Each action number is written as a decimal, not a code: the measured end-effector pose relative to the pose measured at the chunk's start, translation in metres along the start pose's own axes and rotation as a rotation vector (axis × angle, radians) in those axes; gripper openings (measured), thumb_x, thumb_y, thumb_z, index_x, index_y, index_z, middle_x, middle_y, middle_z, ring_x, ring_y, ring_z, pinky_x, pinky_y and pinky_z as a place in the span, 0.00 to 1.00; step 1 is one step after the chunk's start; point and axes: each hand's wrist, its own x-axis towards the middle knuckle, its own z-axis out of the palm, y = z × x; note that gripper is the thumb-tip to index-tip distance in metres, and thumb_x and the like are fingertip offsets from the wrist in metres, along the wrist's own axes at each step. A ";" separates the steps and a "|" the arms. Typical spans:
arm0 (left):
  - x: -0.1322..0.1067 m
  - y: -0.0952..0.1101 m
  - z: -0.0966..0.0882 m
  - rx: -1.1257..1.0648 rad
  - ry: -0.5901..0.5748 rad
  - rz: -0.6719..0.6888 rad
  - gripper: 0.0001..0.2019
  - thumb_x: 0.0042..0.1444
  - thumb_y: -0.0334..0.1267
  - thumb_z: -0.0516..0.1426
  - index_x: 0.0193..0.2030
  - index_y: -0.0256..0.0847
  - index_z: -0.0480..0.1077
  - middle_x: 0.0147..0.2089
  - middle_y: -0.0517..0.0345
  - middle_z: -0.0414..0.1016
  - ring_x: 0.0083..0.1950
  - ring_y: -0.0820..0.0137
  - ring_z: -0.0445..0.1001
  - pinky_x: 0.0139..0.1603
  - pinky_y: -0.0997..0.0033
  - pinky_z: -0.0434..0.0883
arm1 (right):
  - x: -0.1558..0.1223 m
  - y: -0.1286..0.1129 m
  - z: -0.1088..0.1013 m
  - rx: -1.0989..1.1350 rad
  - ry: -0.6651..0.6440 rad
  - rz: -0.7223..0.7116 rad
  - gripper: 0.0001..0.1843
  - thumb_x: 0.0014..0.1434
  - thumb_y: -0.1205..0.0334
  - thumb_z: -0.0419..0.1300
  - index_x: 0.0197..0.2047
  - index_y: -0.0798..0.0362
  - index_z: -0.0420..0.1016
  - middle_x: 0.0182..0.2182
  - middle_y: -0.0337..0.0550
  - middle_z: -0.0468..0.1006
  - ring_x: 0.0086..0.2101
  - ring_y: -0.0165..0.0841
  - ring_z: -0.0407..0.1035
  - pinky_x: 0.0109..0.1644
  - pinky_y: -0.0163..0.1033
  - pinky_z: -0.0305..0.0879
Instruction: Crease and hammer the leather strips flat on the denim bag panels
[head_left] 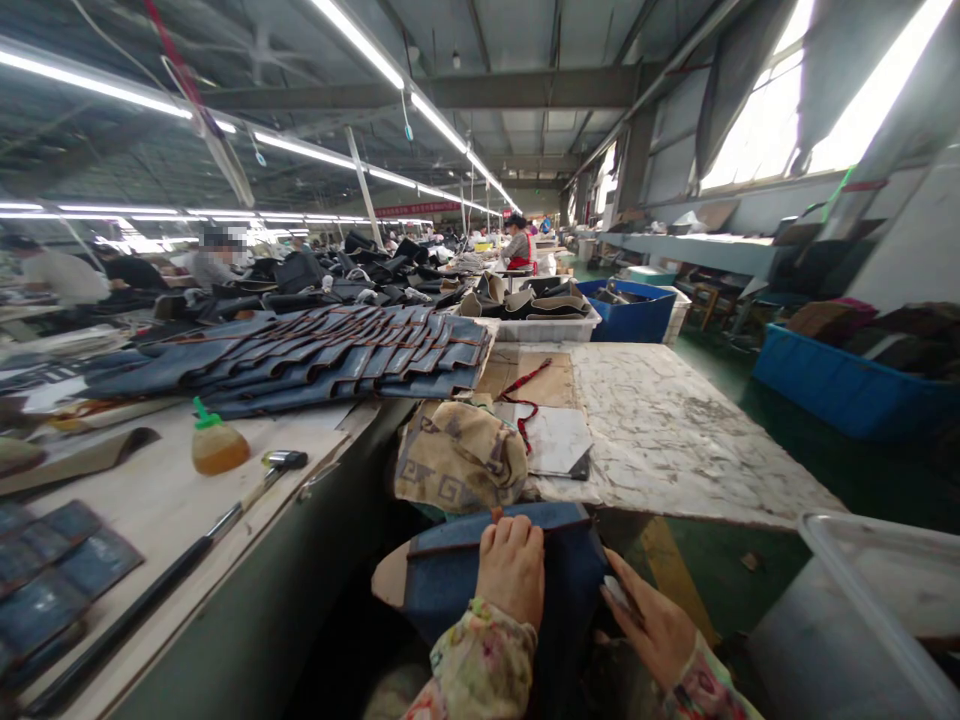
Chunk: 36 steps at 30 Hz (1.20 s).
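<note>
A blue leather boot shaft [442, 575] with a tan inside lies before me at the near table edge. My left hand [512, 570] presses on its upper part, fingers curled over the leather by a brown seam. At its right edge is my right hand [656, 615], closed round a small whitish tool [616, 592] whose kind I cannot make out. The tool's end is close to the leather edge. Just behind the shaft sits a rounded bundle of patterned beige cloth [461, 455].
Overlapping blue leather pieces [352, 355] cover the left bench. Nearer are a green-capped bottle [217, 440] and a long-handled hammer [281, 462]. A worn white tabletop [675, 420] extends right, with a grey plastic bin [847, 620] beside it. Blue tubs [847, 390] and co-workers stand farther off.
</note>
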 end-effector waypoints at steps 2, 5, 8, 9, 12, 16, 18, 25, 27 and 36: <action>0.006 0.006 0.003 0.011 -0.034 0.045 0.06 0.53 0.30 0.51 0.35 0.42 0.66 0.36 0.58 0.67 0.41 0.65 0.64 0.42 0.60 0.63 | 0.000 0.000 -0.002 -0.009 0.011 -0.016 0.23 0.58 0.59 0.44 0.56 0.52 0.60 0.48 0.42 0.70 0.45 0.34 0.67 0.46 0.36 0.67; 0.010 0.014 0.014 0.016 -0.045 0.094 0.07 0.54 0.29 0.50 0.37 0.41 0.66 0.36 0.57 0.67 0.41 0.65 0.64 0.42 0.62 0.63 | -0.001 0.001 -0.005 -0.006 -0.027 -0.001 0.23 0.58 0.59 0.44 0.56 0.49 0.60 0.48 0.40 0.70 0.44 0.33 0.67 0.46 0.35 0.66; 0.013 0.021 0.026 0.013 -0.051 0.132 0.10 0.54 0.28 0.49 0.41 0.39 0.66 0.38 0.56 0.67 0.41 0.66 0.64 0.42 0.64 0.64 | 0.000 0.003 -0.010 0.004 -0.099 0.032 0.23 0.59 0.57 0.44 0.57 0.48 0.60 0.49 0.38 0.69 0.45 0.33 0.66 0.48 0.36 0.65; 0.014 0.023 0.029 0.003 -0.059 0.152 0.10 0.54 0.28 0.49 0.42 0.39 0.66 0.39 0.55 0.67 0.42 0.67 0.64 0.42 0.65 0.64 | 0.000 0.004 -0.012 0.002 -0.123 0.043 0.23 0.59 0.55 0.44 0.56 0.48 0.60 0.48 0.38 0.69 0.45 0.33 0.67 0.47 0.36 0.66; 0.018 0.028 0.035 -0.054 -0.083 0.211 0.11 0.54 0.29 0.49 0.43 0.38 0.66 0.40 0.55 0.67 0.43 0.67 0.64 0.44 0.67 0.65 | 0.006 0.005 -0.019 -0.016 -0.165 0.068 0.23 0.59 0.52 0.45 0.56 0.48 0.61 0.46 0.40 0.71 0.42 0.34 0.68 0.44 0.36 0.67; 0.022 0.032 0.041 -0.092 -0.071 0.198 0.11 0.56 0.32 0.49 0.45 0.40 0.65 0.43 0.56 0.67 0.45 0.67 0.64 0.44 0.66 0.65 | 0.021 0.009 -0.029 -0.103 -0.088 0.077 0.26 0.61 0.52 0.42 0.60 0.52 0.54 0.47 0.45 0.70 0.42 0.35 0.68 0.46 0.39 0.66; 0.022 0.033 0.042 -0.076 -0.062 0.185 0.13 0.56 0.33 0.48 0.48 0.41 0.64 0.45 0.55 0.67 0.46 0.67 0.64 0.44 0.65 0.64 | 0.030 0.011 -0.032 -0.172 -0.048 0.042 0.26 0.61 0.53 0.41 0.60 0.55 0.53 0.44 0.48 0.71 0.42 0.36 0.68 0.46 0.41 0.66; 0.022 0.032 0.038 -0.085 -0.100 0.163 0.14 0.56 0.34 0.49 0.49 0.42 0.63 0.44 0.56 0.68 0.46 0.66 0.64 0.44 0.64 0.64 | 0.053 -0.006 -0.035 -0.278 -0.008 -0.198 0.19 0.60 0.62 0.45 0.52 0.53 0.65 0.41 0.48 0.69 0.41 0.36 0.65 0.45 0.42 0.66; 0.020 0.028 0.038 -0.104 -0.087 0.165 0.14 0.56 0.34 0.49 0.49 0.42 0.63 0.44 0.57 0.68 0.46 0.67 0.64 0.44 0.65 0.64 | 0.059 -0.015 -0.034 -0.286 -0.025 -0.225 0.18 0.59 0.64 0.45 0.52 0.53 0.66 0.41 0.47 0.69 0.42 0.36 0.63 0.46 0.42 0.65; 0.001 0.003 0.030 -0.060 -0.044 0.112 0.16 0.56 0.30 0.48 0.51 0.37 0.63 0.43 0.55 0.70 0.45 0.65 0.65 0.47 0.62 0.65 | 0.064 -0.027 -0.013 -0.301 -0.097 -0.301 0.18 0.59 0.69 0.45 0.50 0.54 0.66 0.38 0.48 0.70 0.40 0.37 0.64 0.43 0.43 0.67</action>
